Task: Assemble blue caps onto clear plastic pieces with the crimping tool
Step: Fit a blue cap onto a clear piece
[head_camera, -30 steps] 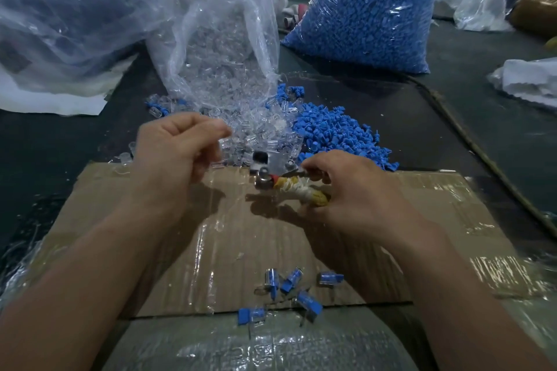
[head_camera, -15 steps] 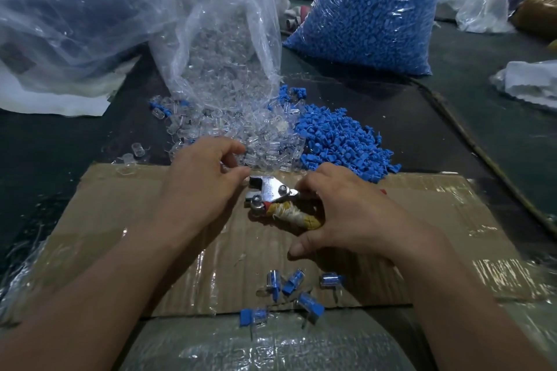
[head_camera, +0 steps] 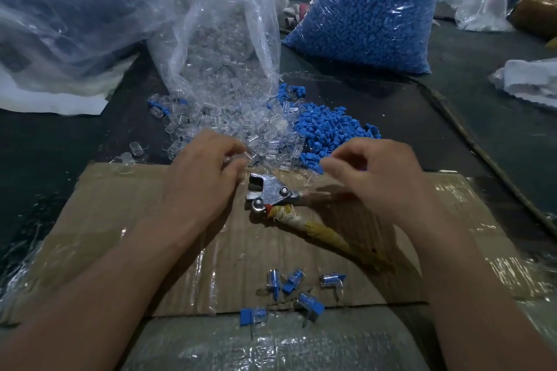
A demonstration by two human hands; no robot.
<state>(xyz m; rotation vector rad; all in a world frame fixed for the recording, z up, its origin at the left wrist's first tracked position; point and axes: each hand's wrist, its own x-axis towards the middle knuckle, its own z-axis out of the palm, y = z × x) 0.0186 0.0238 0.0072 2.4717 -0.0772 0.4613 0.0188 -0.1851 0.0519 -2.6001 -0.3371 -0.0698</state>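
Dark worktop w/ a tape-covered cardboard sheet across the lower half. Upper centre: clear bag spilling clear pieces toward mid frame. Upper right: bag of caps, w/ loose blue caps heaped just right of the clear ones. Crimping tool flat on the cardboard at centre, btwn the two hands; metal head toward the left, rag-wrapped handle angled to lower right, other handle running under the right hand. Left hand left of centre, fingers curled, tips at near edge of the clear pieces, thumb just beside tool head; can't tell if pinching anything. Right hand right of centre, fingers curled and blurred, tips by the nearest blue caps; can't tell grip either. Five capped pieces scattered at bottom centre by the cardboard's front edge.
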